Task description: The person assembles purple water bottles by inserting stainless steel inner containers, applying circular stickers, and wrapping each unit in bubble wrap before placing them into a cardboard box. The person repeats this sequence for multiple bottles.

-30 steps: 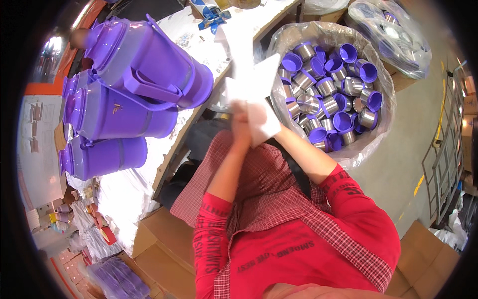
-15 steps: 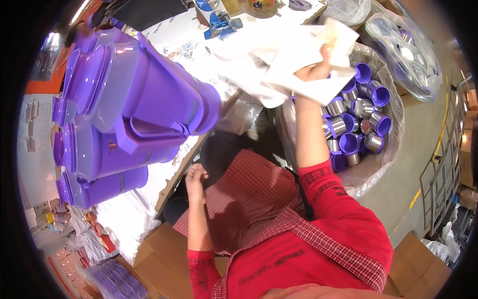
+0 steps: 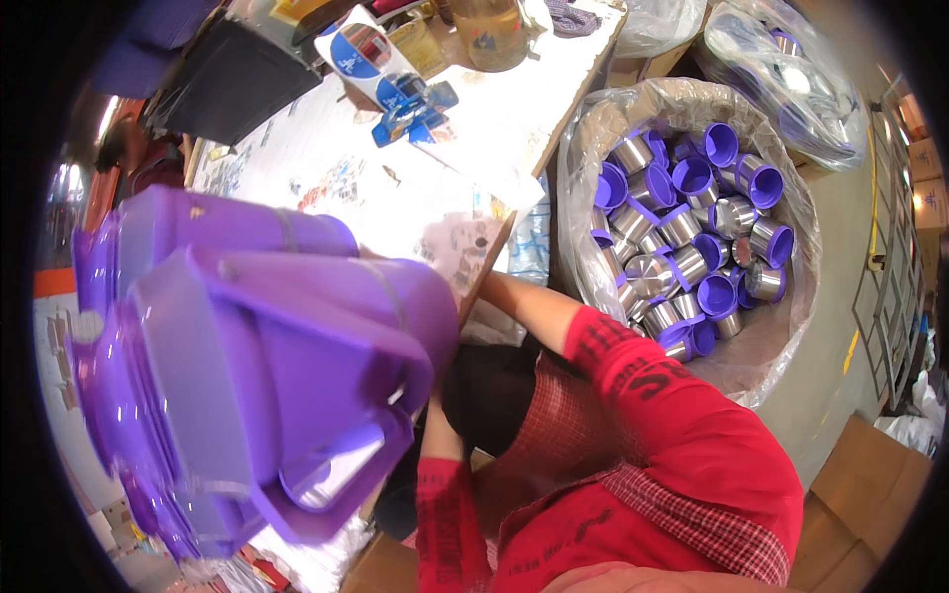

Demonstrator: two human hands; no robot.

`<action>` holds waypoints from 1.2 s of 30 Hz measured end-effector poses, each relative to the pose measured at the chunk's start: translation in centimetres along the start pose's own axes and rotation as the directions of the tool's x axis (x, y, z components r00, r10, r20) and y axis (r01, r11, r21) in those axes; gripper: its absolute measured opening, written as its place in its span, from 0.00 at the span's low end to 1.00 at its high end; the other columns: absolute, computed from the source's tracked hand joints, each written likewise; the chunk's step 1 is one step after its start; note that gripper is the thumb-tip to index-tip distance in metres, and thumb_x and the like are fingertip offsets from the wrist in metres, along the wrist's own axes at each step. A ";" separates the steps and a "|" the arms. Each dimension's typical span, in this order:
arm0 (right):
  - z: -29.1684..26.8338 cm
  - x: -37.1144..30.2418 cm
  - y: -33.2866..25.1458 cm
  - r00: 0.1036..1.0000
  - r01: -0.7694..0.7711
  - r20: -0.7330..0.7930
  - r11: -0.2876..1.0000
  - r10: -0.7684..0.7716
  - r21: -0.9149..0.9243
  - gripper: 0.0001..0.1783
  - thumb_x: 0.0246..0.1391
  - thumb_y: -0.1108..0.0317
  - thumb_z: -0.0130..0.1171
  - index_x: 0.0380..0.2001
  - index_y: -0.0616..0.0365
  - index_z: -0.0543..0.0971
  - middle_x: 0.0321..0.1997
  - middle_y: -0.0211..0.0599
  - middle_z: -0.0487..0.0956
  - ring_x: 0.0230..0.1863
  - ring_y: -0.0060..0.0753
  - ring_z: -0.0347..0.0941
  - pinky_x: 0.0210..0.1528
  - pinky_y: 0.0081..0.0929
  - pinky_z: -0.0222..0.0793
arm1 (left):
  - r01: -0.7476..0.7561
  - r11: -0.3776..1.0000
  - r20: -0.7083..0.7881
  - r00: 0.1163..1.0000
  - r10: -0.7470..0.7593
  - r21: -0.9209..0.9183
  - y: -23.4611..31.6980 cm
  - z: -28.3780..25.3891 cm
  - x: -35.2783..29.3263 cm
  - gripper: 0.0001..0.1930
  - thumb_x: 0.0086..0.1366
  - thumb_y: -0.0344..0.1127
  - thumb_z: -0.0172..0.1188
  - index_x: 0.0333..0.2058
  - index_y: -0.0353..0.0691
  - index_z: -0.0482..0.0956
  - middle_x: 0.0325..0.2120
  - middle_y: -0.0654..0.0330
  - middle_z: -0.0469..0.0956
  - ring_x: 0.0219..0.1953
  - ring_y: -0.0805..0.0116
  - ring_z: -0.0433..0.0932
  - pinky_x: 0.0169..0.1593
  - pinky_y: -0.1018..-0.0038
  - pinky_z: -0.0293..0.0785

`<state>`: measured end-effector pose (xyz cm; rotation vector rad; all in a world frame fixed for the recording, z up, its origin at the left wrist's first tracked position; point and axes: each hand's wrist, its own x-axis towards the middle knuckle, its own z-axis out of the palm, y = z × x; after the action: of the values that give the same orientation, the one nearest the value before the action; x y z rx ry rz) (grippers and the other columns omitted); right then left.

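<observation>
A group of glossy purple plastic jugs (image 3: 316, 316) with large handles fills the left side, close to me and partly over the white worktable (image 3: 326, 183). My right forearm (image 3: 534, 308) reaches left across the table's edge, and its hand is hidden behind the nearest jug. From below, my left forearm (image 3: 442, 435) rises to the same jug, which covers that hand too. Whether either hand grips anything does not show.
Right of the table, a plastic-lined bin (image 3: 791, 346) holds several steel cups with purple rims (image 3: 682, 227). A blue tape dispenser (image 3: 410, 114), a label roll (image 3: 361, 54) and a jar (image 3: 486, 35) stand on the table. Cardboard (image 3: 875, 484) lies at lower right.
My right hand, which held a crumpled white sheet near the bin, has swung left behind the jugs. The sheet is out of sight. My left hand has gone behind them; the jugs appear larger and lower.
</observation>
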<state>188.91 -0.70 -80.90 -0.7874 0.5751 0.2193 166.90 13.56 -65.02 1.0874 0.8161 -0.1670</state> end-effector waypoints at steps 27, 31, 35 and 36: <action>-10.6 -11.6 -6.5 0.996 -0.041 -0.078 0.992 0.032 -0.117 0.21 0.60 0.68 0.54 0.55 0.63 0.70 0.53 0.40 0.74 0.57 0.34 0.69 0.57 0.30 0.65 | -0.089 0.984 0.143 0.987 0.067 0.153 -4.6 3.4 9.6 0.14 0.69 0.38 0.47 0.47 0.39 0.76 0.41 0.59 0.77 0.43 0.64 0.75 0.46 0.69 0.70; -6.2 -18.9 -16.6 0.561 0.718 0.328 0.249 -0.760 -0.650 0.30 0.51 0.67 0.64 0.57 0.62 0.69 0.59 0.44 0.70 0.61 0.42 0.65 0.63 0.37 0.59 | -0.145 0.964 0.196 0.975 0.101 0.224 -5.1 2.6 10.2 0.15 0.69 0.38 0.47 0.47 0.39 0.76 0.43 0.59 0.77 0.45 0.64 0.75 0.48 0.69 0.70; 0.5 -15.3 -23.8 0.395 0.644 0.652 -0.311 -0.648 -0.699 0.27 0.39 0.64 0.70 0.45 0.60 0.76 0.41 0.45 0.77 0.45 0.51 0.71 0.48 0.40 0.67 | -0.217 0.921 0.251 0.958 0.137 0.325 -5.7 1.4 10.6 0.15 0.69 0.38 0.47 0.48 0.39 0.76 0.44 0.58 0.77 0.46 0.63 0.75 0.49 0.68 0.70; 1.2 -14.7 -23.0 0.309 0.694 0.736 -0.386 -0.603 -0.608 0.21 0.40 0.66 0.68 0.40 0.58 0.77 0.35 0.42 0.76 0.40 0.49 0.72 0.42 0.40 0.68 | -0.237 0.907 0.266 0.953 0.147 0.349 -5.9 1.1 10.6 0.15 0.69 0.38 0.47 0.48 0.39 0.76 0.44 0.58 0.77 0.46 0.63 0.75 0.49 0.68 0.70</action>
<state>186.32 -15.46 -58.03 -2.3088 -0.4307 -0.7288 171.98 12.57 -76.04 1.4749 0.4660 -0.2874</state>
